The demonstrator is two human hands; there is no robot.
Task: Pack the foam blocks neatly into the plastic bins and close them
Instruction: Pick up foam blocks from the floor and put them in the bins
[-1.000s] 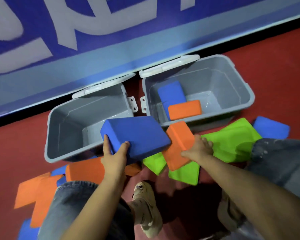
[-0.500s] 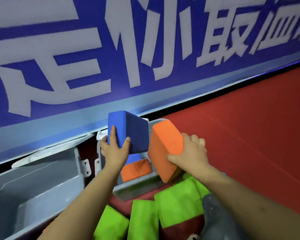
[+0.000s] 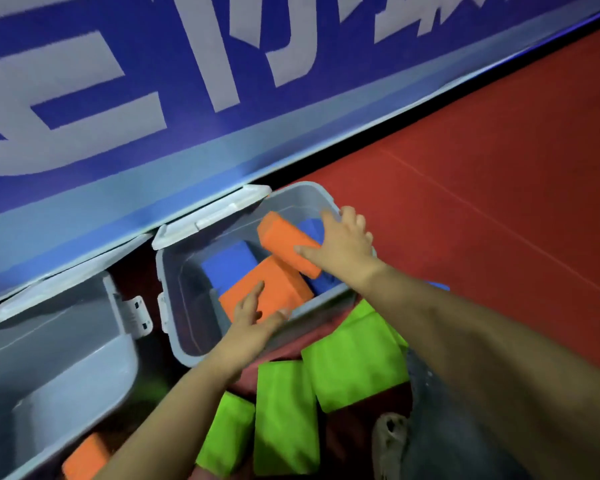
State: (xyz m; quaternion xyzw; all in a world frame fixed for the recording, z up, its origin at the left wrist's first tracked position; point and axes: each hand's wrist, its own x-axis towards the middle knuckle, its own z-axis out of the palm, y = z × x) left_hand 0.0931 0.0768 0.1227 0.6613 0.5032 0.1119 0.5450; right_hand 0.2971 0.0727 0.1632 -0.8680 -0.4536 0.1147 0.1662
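The right grey plastic bin [image 3: 184, 327] stands open, its white lid [image 3: 212, 213] leaning back against the wall. Inside lie a blue foam block [image 3: 227, 265], an orange foam block [image 3: 274, 285] and another blue block [image 3: 312, 228] at the far end. My right hand [image 3: 343, 244] grips a second orange block [image 3: 284, 242], tilted above the bin's far end. With straight fingers, my left hand [image 3: 257, 313] rests on the lower orange block at the bin's near rim.
A second open grey bin [image 3: 66, 368] stands to the left, no blocks visible inside. Three green foam blocks [image 3: 354, 362] lie on the red floor before the bins, and an orange one [image 3: 84, 459] at lower left. A blue banner wall [image 3: 187, 98] runs behind.
The blue block has left my left hand and lies in the right bin. My right hand has carried the orange block down over the bin. My left hand now lies on the lower orange block.
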